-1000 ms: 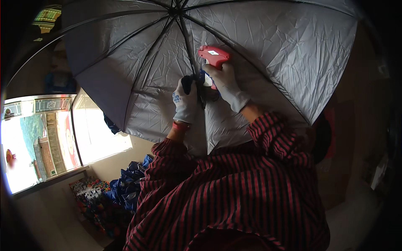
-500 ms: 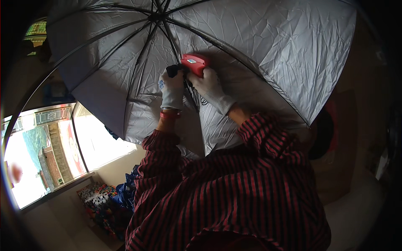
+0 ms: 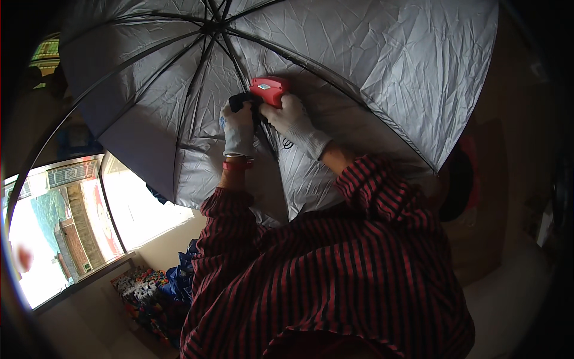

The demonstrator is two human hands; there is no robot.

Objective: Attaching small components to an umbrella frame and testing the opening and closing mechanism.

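An open umbrella (image 3: 335,66) with a silvery, creased inner side and black ribs spreads in front of me. Its hub (image 3: 213,27) is at the top, and the shaft comes down toward my hands. My gloved left hand (image 3: 239,127) is closed on a short black piece (image 3: 240,100) that looks like the umbrella's handle. Beside it, my gloved right hand (image 3: 293,122) grips a red tagging gun (image 3: 270,88), its nose close to the black piece. The fingers' exact hold is partly hidden. A thin dark cord loop (image 3: 287,143) hangs below the right hand against the canopy.
A bright window (image 3: 60,221) is at the left. Below it lies a pile of colourful fabric (image 3: 146,293) beside blue cloth (image 3: 182,275). A dark round shape (image 3: 457,185) stands at the right, past the canopy's edge.
The umbrella, both hands and the red tagging gun appear shifted slightly left in the picture. Both grips look the same.
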